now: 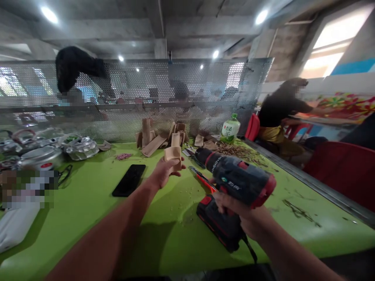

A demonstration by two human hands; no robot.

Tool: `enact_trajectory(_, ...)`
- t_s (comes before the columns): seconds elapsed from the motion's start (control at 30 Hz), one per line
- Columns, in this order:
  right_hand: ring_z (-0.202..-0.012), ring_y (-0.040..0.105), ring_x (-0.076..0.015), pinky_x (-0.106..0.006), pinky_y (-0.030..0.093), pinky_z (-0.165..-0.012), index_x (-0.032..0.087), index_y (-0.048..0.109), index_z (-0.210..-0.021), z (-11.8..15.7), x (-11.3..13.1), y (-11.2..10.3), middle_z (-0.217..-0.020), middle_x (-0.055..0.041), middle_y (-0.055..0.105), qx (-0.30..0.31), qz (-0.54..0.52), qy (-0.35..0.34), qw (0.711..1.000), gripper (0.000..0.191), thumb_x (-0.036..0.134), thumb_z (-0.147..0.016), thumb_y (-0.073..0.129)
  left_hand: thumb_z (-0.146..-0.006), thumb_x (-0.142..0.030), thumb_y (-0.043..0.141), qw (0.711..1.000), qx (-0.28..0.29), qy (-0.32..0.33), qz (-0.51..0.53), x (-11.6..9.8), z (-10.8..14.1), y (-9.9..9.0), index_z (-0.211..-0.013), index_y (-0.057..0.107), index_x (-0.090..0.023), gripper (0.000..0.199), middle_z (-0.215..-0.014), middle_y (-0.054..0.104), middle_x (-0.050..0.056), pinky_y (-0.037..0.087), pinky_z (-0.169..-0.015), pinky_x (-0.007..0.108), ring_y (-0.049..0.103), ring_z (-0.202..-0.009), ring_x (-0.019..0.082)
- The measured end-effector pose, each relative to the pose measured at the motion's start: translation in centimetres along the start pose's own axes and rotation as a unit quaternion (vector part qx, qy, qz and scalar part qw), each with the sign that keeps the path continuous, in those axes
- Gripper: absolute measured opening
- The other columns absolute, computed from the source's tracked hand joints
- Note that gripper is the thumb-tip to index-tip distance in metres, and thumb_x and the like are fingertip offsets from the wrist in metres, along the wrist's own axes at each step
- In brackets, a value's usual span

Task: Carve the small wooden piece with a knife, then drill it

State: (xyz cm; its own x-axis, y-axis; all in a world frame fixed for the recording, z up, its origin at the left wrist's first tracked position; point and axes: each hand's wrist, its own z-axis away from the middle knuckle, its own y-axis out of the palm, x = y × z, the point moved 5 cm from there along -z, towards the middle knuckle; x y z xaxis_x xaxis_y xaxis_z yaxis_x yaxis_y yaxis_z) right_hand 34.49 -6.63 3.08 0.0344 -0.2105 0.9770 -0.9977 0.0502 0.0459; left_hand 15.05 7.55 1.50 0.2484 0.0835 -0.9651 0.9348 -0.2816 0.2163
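My left hand (166, 171) is closed around a small curved piece of tan bamboo (173, 156), thumb across its face, held above the green table (96, 218). In my right hand (231, 203) is a black and red cordless drill (238, 177), gripped by the handle, its chuck pointing toward the upper left. The drill's battery (218, 224) hangs low over the tabletop. Behind the drill, an orange utility knife (203, 179) lies on the table, partly covered. Pliers or a similar dark-handled tool (195, 158) rest near the chuck.
Left of my hand lies a black phone (129, 180). Several bamboo pieces (155, 143) are heaped by the perforated metal screen (125, 97). A green-capped bottle (230, 130) stands behind brown twigs (237, 152). Metal pots (41, 158) crowd the left. A person (284, 105) sits at right.
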Motion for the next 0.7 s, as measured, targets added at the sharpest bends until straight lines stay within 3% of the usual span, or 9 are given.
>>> enact_trajectory(0.1, -0.049, 0.046, -0.0143, -0.029, 0.036, -0.048, 0.022, 0.065, -0.079, 0.2, 0.4, 0.9, -0.053, 0.0020, 0.053, 0.006, 0.021, 0.015, 1.000, 0.023, 0.039, -0.069, 0.078, -0.067, -0.032, 0.073, 0.999, -0.040, 0.016, 0.019, -0.7, 0.4, 0.3, -0.099, 0.064, -0.012, 0.039, -0.098, 0.070, 0.013, 0.054, -0.054, 0.029, 0.070, -0.077, 0.024)
enact_trajectory(0.2, -0.049, 0.045, -0.0147, -0.030, 0.034, -0.048, 0.023, 0.066, -0.089, 0.0, 0.3, 1.3, -0.053, 0.0025, 0.053, 0.000, 0.009, 0.037, 0.999, 0.026, 0.040, -0.071, 0.075, -0.064, -0.034, 0.077, 0.997, -0.066, 0.030, 0.031, -1.5, 0.8, 0.9, -0.097, 0.065, -0.012, 0.042, -0.096, 0.070, 0.012, 0.055, -0.055, 0.031, 0.070, -0.078, 0.024)
enact_trajectory(0.7, -0.049, 0.042, -0.0132, -0.030, 0.034, -0.051, 0.022, 0.063, -0.082, 0.1, 0.1, 1.6, -0.052, 0.0042, 0.050, 0.004, 0.001, 0.020, 1.000, 0.023, 0.039, -0.072, 0.074, -0.066, -0.034, 0.074, 0.998, -0.043, 0.045, 0.020, -2.2, 1.1, 2.8, -0.089, 0.067, -0.013, 0.032, -0.085, 0.072, 0.011, 0.050, -0.049, 0.026, 0.068, -0.072, 0.022)
